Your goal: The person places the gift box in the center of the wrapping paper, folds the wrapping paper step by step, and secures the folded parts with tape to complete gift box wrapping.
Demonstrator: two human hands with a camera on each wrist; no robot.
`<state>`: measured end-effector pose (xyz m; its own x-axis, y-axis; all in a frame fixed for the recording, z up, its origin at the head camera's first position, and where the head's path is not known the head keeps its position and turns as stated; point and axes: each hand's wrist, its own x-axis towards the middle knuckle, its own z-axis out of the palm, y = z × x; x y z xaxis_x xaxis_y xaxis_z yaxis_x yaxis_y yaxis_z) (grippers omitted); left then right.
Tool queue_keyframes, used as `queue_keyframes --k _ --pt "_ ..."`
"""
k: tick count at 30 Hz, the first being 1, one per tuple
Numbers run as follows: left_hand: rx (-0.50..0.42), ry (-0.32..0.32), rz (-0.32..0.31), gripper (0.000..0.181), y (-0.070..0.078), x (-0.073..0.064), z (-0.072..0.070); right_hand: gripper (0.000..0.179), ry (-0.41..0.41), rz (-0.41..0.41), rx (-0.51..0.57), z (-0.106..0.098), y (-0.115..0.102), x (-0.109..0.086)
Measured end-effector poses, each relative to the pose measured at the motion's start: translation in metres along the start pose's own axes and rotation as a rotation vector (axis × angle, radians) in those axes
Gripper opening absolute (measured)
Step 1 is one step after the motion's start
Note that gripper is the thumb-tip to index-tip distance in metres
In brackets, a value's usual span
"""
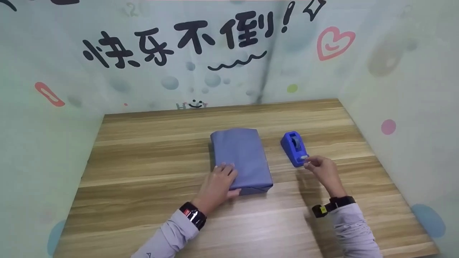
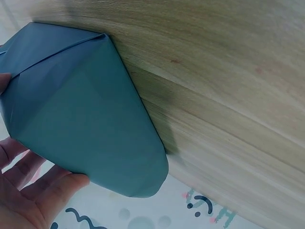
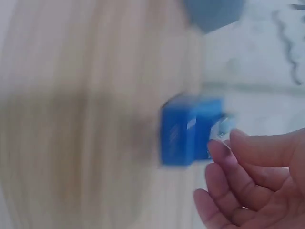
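Observation:
A box wrapped in blue-grey paper [image 1: 241, 154] lies on the wooden table. My left hand [image 1: 217, 182] rests over its near left corner, fingers on top and thumb along the folded end. In the left wrist view, the fingertips show at the box's edge [image 2: 97, 114]. To the right stands a blue tape dispenser [image 1: 292, 145] with a roll of tape inside. At its near end my right hand [image 1: 324, 172] pinches the clear tape [image 3: 217, 131] between thumb and index finger, and the other fingers are loosely bent. The dispenser is blurred in the right wrist view.
The wood-grain table [image 1: 143, 154] is bounded by a printed backdrop [image 1: 229, 82] at the back and pale panels on both sides. The box and the dispenser stand a short gap apart.

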<state>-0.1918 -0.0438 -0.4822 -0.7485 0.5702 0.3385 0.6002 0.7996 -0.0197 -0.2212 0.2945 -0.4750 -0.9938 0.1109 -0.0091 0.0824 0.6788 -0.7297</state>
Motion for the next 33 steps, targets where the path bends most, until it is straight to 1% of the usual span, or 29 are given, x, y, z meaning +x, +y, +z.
queue_keyframes --k 2,5,10,12,14,16,18,20,22,25,27,33 --pt "-0.001 -0.004 0.0 0.049 0.0 0.0 0.001 0.028 -0.042 0.019 0.081 0.002 -0.009 -0.005" --pt "-0.007 -0.013 -0.004 0.05 0.0 0.0 0.0 0.025 -0.091 0.016 0.203 0.009 -0.023 -0.013" --pt "-0.019 -0.018 -0.011 0.05 0.001 -0.001 -0.002 0.021 -0.176 -0.036 0.378 0.024 -0.048 -0.032" --pt "-0.023 -0.02 -0.009 0.05 0.001 -0.001 -0.002 0.019 -0.222 -0.082 0.409 0.031 -0.058 -0.04" --pt "-0.028 -0.025 -0.01 0.051 0.0 -0.001 -0.002 0.014 -0.258 -0.157 0.406 0.039 -0.067 -0.049" --pt "-0.023 -0.033 -0.009 0.052 0.0 -0.001 -0.002 0.009 -0.292 -0.251 0.362 0.049 -0.074 -0.056" --pt "-0.008 -0.031 -0.01 0.053 -0.001 0.0 -0.002 0.004 -0.307 -0.336 0.3 0.061 -0.077 -0.061" --pt "0.008 -0.03 -0.01 0.054 -0.001 0.0 -0.002 0.004 -0.311 -0.386 0.239 0.074 -0.078 -0.062" --pt "0.022 -0.025 -0.01 0.054 -0.001 0.001 -0.002 0.005 -0.295 -0.427 0.199 0.085 -0.076 -0.062" --pt "0.026 -0.023 -0.01 0.054 -0.001 0.001 -0.002 0.006 -0.242 -0.458 0.171 0.097 -0.073 -0.059" --pt "0.028 -0.024 -0.012 0.053 -0.001 0.001 -0.002 0.006 -0.205 -0.467 0.178 0.101 -0.072 -0.058" --pt "0.036 -0.021 -0.016 0.055 -0.001 0.0 0.0 0.008 -0.161 -0.46 0.209 0.108 -0.069 -0.055"
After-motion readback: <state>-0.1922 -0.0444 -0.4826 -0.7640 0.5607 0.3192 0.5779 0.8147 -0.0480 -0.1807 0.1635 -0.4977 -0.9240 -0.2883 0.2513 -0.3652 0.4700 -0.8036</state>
